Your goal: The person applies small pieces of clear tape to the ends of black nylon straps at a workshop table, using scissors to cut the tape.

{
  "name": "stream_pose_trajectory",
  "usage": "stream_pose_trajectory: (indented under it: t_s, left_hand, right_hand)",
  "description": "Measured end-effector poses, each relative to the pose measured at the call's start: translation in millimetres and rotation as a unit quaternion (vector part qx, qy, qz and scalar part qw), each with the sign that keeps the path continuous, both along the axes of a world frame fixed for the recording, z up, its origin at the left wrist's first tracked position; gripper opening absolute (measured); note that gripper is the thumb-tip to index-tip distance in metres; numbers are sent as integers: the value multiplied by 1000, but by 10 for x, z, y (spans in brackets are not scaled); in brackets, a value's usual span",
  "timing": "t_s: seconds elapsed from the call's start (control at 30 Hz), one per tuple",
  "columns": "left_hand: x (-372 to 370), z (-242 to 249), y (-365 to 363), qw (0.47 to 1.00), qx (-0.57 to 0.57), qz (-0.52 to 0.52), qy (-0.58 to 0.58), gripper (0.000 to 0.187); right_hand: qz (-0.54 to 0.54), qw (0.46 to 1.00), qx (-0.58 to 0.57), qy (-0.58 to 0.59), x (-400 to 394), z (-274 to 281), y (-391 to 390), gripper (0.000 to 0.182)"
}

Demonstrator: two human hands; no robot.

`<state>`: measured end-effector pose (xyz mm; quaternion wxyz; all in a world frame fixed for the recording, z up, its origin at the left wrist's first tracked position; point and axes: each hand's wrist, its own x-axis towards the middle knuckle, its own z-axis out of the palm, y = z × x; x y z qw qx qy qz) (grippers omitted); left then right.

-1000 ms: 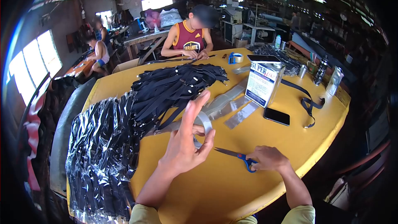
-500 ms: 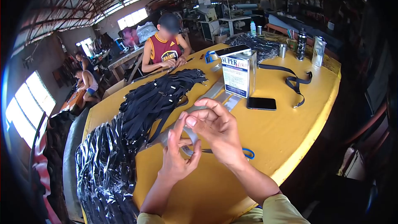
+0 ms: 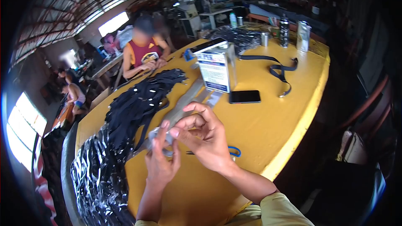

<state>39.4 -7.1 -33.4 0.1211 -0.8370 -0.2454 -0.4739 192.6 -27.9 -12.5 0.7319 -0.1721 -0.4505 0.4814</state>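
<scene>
A curled strip of clear, greyish plastic [image 3: 155, 134] loops around the fingers of my left hand [image 3: 162, 159], which is closed on it. My right hand [image 3: 205, 140] is just to the right, its thumb and fingers pinched together beside the strip and the left fingertips. What lies in that pinch is too small to make out. Below the right hand, scissors with a blue handle [image 3: 234, 151] lie on the yellow table [image 3: 268, 129], partly hidden by the wrist. Long, flat clear strips [image 3: 184, 102] stretch across the table beyond my hands.
A pile of black straps [image 3: 136, 100] and shiny plastic-wrapped bundles [image 3: 98, 175] cover the left side. Ahead stand a rectangular tin [image 3: 214, 70] with a phone on top and another phone [image 3: 245, 96]. A black strap [image 3: 280, 69] and bottles lie farther back. A person [image 3: 144, 52] works across the table.
The view has turned, so the table contents sit farther left and higher. My hands stay close together, with the strip still around the left fingers.
</scene>
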Motion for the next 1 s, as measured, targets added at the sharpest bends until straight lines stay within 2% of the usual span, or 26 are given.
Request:
stream_pose_trajectory:
  t_s: [0.03,0.07,0.1,0.17,0.23,0.27,0.3,0.43,0.57,0.6,0.63,0.7,0.77,0.83,0.9,1.0]
  left_hand:
    - [8,-4,-42,999,-49,15,-6,83]
    - [49,-28,-59,989,-120,20,-83,70]
    - [12,-22,-65,985,-142,88,-43,86]
    - [-30,-92,45,995,-51,15,-89,85]
    - [-24,-31,78,992,-6,40,-119,85]
    - [-92,-23,95,989,-23,7,-149,85]
    - [-181,-6,135,987,-22,33,-158,84]
    - [-158,182,123,983,10,89,-162,80]
    - [-294,172,222,976,-3,150,-158,79]
    - [-291,314,203,985,42,151,-77,102]
    - [-282,305,238,988,21,107,-112,103]
    - [-291,298,252,985,1,99,-140,106]
    - [-309,327,229,979,28,174,-102,106]
    - [-321,342,183,976,27,198,-86,106]
    - [-293,307,173,977,2,172,-127,107]
    - [-327,314,151,974,10,203,-101,107]
  right_hand:
    - [-42,998,3,-40,75,-27,-12,44]
    - [-94,992,0,-83,211,-69,-45,45]
    - [-131,987,-18,-89,409,-113,-85,45]
    - [-159,976,-82,-125,881,-195,-150,47]
    - [-232,959,-115,-115,1522,-484,-134,47]
    - [-235,962,-122,-71,1891,-677,-145,45]
    - [-241,957,-155,-35,2269,-836,-198,46]
    - [-397,859,-325,0,3492,-1252,-336,50]
    - [-455,800,-392,-8,4468,-1541,-222,56]
    - [-446,803,-395,5,4701,-1591,-181,58]
    - [-438,800,-410,11,4909,-1629,-127,58]
    - [-444,788,-427,-13,5227,-1684,-30,56]
    - [-444,785,-433,-23,5405,-1698,17,54]
    - [-441,782,-439,-34,5547,-1676,70,52]
    - [-387,798,-458,-69,5663,-1673,98,48]
    - [-398,787,-466,-69,5756,-1684,164,46]
